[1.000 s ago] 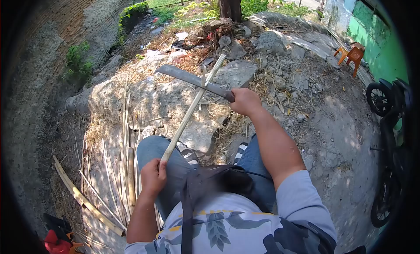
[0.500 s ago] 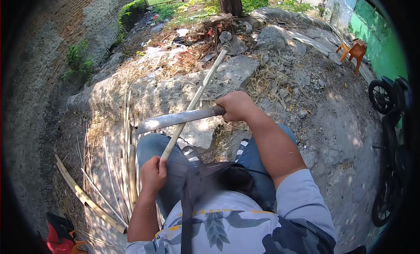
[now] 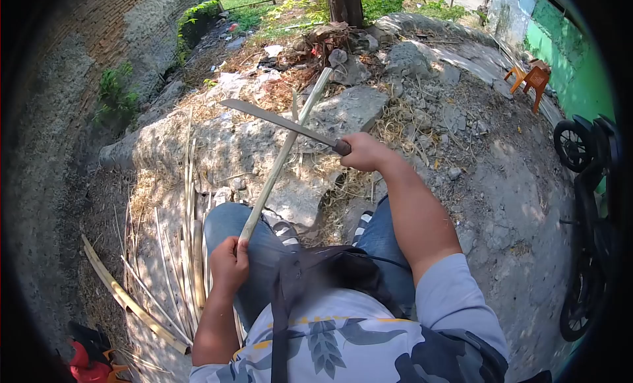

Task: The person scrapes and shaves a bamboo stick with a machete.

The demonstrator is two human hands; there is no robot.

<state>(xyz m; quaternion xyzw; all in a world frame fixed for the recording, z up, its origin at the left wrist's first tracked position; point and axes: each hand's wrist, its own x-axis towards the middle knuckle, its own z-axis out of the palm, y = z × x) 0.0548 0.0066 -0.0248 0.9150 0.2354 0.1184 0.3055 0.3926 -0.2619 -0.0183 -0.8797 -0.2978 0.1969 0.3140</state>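
Observation:
A pale bamboo strip (image 3: 271, 178) slants up and away from my left hand (image 3: 228, 263), which is closed around its near end beside my left knee. A thin sliver (image 3: 295, 105) stands off the strip's upper part. My right hand (image 3: 362, 152) is wrapped around the dark handle of a machete (image 3: 280, 121). The blade crosses the strip in its upper half and points to the left. Whether the edge touches the bamboo I cannot tell.
Long bamboo strips (image 3: 188, 271) lie on the ground at my left, near a curved split piece (image 3: 132, 304). Ahead are a concrete slab (image 3: 349, 116), rubble and a tree trunk (image 3: 346, 6). Orange chairs (image 3: 535, 85) and a motorcycle (image 3: 580, 185) stand at the right.
The machete has moved forward along the bamboo strip, away from my body, and its blade has turned so the tip points farther up. My left hand keeps its hold with slight movement.

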